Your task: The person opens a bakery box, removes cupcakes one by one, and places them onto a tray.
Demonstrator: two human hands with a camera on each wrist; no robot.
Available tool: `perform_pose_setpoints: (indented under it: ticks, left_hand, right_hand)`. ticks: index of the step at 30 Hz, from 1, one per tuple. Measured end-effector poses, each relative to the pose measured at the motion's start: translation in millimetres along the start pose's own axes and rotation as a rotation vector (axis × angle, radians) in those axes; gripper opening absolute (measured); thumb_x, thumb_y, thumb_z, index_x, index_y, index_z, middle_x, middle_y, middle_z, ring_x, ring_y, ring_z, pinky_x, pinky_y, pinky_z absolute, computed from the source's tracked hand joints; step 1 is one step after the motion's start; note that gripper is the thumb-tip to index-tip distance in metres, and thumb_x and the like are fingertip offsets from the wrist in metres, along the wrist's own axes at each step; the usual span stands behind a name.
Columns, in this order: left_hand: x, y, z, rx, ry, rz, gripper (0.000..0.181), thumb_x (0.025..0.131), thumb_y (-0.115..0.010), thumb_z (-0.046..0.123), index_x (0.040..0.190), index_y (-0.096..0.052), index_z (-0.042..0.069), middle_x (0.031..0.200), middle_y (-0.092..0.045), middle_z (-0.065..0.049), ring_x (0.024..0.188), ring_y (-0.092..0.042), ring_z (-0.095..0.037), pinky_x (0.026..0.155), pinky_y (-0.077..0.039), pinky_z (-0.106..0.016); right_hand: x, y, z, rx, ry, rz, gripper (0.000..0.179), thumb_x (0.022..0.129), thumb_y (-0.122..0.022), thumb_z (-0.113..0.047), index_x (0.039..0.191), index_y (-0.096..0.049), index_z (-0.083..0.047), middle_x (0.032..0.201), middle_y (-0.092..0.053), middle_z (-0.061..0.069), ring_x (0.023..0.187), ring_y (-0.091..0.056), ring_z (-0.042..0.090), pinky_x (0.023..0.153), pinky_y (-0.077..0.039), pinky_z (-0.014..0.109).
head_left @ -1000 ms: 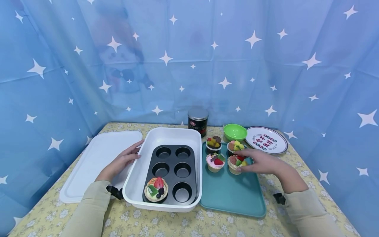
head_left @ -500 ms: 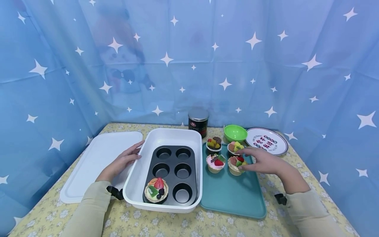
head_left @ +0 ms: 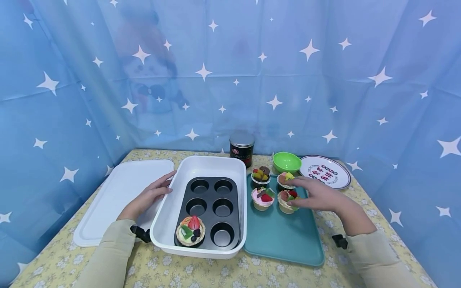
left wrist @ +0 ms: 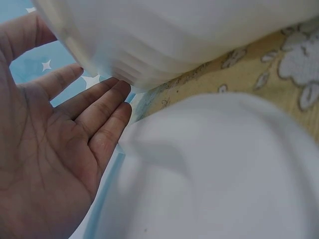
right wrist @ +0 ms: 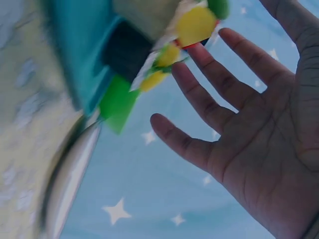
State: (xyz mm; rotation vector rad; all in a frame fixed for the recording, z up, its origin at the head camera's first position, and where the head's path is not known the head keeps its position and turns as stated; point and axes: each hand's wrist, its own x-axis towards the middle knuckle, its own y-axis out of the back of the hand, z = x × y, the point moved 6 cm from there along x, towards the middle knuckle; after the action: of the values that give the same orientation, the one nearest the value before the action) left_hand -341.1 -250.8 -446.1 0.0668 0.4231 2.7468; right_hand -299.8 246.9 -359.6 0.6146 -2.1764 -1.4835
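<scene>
My left hand point(head_left: 153, 196) has its fingers extended along the outer left side of a white deep rectangular pan point(head_left: 163, 208), fingertips at its wall in the left wrist view. Inside the pan lies a dark muffin tin point(head_left: 209, 200); a fruit-topped cupcake point(head_left: 191, 231) sits in its front left cup, the other cups bare. My right hand point(head_left: 317, 195) hovers with spread fingers over the right side of a teal tray point(head_left: 279, 236). Its fingertips overlap a chocolate-based cupcake point(head_left: 284, 178) and a cream one with fruit point(head_left: 286, 199). Left of these stand a pink-topped cupcake point(head_left: 262, 197) and a dark one point(head_left: 260, 176).
On the left lies a white flat tray point(head_left: 119, 200), partly under my left forearm. Behind the pan stands an espresso tin point(head_left: 242, 150). A green bowl point(head_left: 286, 162) and a white printed plate point(head_left: 336, 174) sit at the back right. A starry blue curtain point(head_left: 230, 80) borders the flowered table.
My right hand has shifted slightly over the two right-hand cupcakes, hiding a little more of their toppings. The left hand, pan and cupcakes stay in place.
</scene>
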Motion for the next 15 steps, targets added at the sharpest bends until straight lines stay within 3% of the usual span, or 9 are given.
perform_pose_setpoints:
  ticks: [4,7,9,15]
  left_hand:
    - [0.0,-0.3,-0.5,-0.006,0.007,0.004,0.068,0.102,-0.056,0.027,0.162,-0.024,0.030,0.165,-0.022,-0.016,0.149,-0.025,-0.040,0.117,-0.023,-0.059]
    - [0.0,-1.1,-1.4,-0.019,0.011,0.001,0.068,0.102,-0.057,0.028,0.161,-0.025,0.031,0.165,-0.022,-0.014,0.149,-0.024,-0.039,0.118,-0.023,-0.059]
    - [-0.2,-1.6,-1.6,-0.021,0.006,-0.007,0.068,0.102,-0.056,0.029,0.162,-0.024,0.031,0.165,-0.021,-0.015,0.150,-0.023,-0.040,0.117,-0.023,-0.059]
    - [0.7,-1.2,-3.4,-0.027,0.006,-0.002,0.068,0.102,-0.056,0.029,0.161,-0.025,0.031,0.165,-0.020,-0.015,0.150,-0.022,-0.040,0.118,-0.022,-0.060]
  right_hand:
    - [9.5,5.3,-26.4,-0.037,0.035,0.011,0.059,0.092,-0.073,-0.043,0.141,-0.060,-0.013,0.140,-0.057,0.012,0.128,-0.054,0.035,0.098,-0.049,0.056]
    - [20.0,3.9,-49.7,-0.066,0.080,0.001,0.056,0.092,-0.072,-0.046,0.138,-0.061,-0.016,0.137,-0.059,0.007,0.112,-0.061,0.027,0.089,-0.053,0.048]
    - [28.2,0.4,-66.3,-0.078,0.120,-0.011,0.055,0.092,-0.072,-0.046,0.138,-0.061,-0.018,0.135,-0.059,0.003,0.110,-0.061,0.021,0.089,-0.054,0.044]
    - [55.4,-23.1,-118.0,-0.041,0.234,-0.095,0.061,0.092,-0.069,-0.054,0.142,-0.057,-0.021,0.142,-0.055,-0.004,0.131,-0.051,0.015,0.104,-0.047,0.042]
